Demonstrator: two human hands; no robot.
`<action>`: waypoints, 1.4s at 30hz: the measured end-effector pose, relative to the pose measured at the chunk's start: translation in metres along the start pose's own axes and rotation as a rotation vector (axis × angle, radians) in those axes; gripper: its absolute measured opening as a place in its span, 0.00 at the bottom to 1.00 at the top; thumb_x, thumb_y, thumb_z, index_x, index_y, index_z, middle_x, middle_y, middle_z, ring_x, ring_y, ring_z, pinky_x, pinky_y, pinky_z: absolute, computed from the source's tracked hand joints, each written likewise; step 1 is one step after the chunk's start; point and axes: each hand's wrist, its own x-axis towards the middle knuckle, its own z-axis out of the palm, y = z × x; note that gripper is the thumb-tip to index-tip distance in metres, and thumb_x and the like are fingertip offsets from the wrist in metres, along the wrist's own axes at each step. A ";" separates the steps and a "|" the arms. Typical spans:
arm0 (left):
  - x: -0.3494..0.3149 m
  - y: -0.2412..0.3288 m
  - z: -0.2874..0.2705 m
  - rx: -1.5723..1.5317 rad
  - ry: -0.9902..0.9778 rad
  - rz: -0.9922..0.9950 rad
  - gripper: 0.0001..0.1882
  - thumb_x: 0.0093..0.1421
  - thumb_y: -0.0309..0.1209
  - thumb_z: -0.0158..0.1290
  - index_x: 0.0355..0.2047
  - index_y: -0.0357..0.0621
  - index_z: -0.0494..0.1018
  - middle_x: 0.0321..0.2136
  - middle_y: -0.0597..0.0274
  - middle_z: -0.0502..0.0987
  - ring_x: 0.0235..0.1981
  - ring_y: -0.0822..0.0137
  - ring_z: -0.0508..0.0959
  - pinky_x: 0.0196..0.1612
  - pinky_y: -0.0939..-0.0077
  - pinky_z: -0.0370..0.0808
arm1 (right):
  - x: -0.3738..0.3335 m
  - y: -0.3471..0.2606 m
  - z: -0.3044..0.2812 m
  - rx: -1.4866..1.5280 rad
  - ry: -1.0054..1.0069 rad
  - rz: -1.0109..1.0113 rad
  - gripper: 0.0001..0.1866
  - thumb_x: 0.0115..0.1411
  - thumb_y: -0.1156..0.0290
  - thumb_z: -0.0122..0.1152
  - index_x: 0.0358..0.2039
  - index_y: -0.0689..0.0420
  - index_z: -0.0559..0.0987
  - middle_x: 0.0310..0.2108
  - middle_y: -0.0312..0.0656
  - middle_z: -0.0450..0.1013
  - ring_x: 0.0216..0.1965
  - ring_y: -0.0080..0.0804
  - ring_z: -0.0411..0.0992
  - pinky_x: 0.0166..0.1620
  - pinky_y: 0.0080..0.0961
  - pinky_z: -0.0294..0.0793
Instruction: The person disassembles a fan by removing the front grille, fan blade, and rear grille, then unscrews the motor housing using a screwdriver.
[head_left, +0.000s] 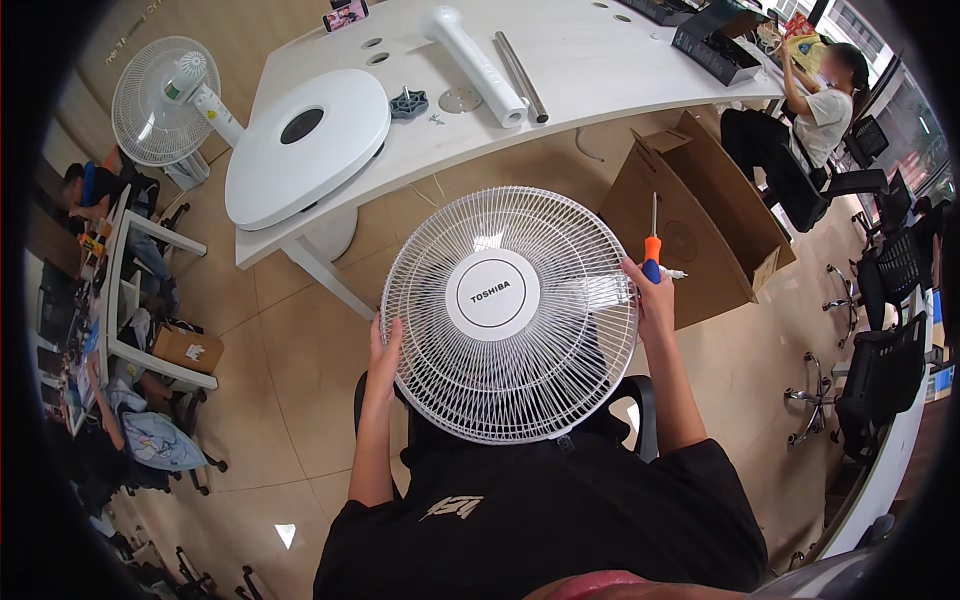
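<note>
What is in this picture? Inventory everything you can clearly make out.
table: 1, white, upper centre
wire fan guard: 1, white, centre
screwdriver: 1, orange-blue handle, guard's right edge
disc base: 1, white, table's left end
tube: 1, white, on table
rod: 1, silvery, right of tube
knob: 1, dark, right of base
round plate: 1, grey, left of tube
phone: 1, dark-edged, table's far edge
open box: 1, black, table's right end
carton: 1, brown, right of guard
assembled fan: 1, white, upper left
office chairs: several, black, right
other people: at least two, light and dark clothes, left and upper right
left hand: 1, bare, guard's left edge
right hand: 1, bare, on screwdriver and guard
</note>
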 end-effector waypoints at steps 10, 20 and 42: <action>-0.018 0.011 0.005 -0.121 -0.009 0.101 0.40 0.69 0.38 0.57 0.71 0.31 0.49 0.60 0.47 0.69 0.57 0.63 0.74 0.58 0.72 0.72 | -0.017 -0.019 0.000 -0.135 0.042 -0.021 0.19 0.52 0.59 0.79 0.32 0.53 0.75 0.22 0.27 0.67 0.20 0.11 0.61 0.22 0.13 0.58; 0.002 0.002 -0.023 -0.191 0.039 0.064 0.35 0.66 0.31 0.59 0.67 0.29 0.57 0.52 0.54 0.77 0.49 0.69 0.78 0.52 0.76 0.76 | -0.015 -0.026 0.015 -0.265 -0.155 -0.023 0.18 0.58 0.56 0.74 0.32 0.55 0.75 0.22 0.28 0.67 0.20 0.13 0.63 0.22 0.15 0.62; -0.060 0.193 0.022 -0.195 0.014 1.080 0.49 0.60 0.31 0.64 0.73 0.34 0.45 0.69 0.47 0.58 0.69 0.58 0.58 0.71 0.62 0.53 | -0.049 -0.150 -0.003 0.516 -0.013 -0.484 0.16 0.71 0.54 0.57 0.43 0.55 0.77 0.36 0.32 0.75 0.35 0.18 0.72 0.43 0.18 0.72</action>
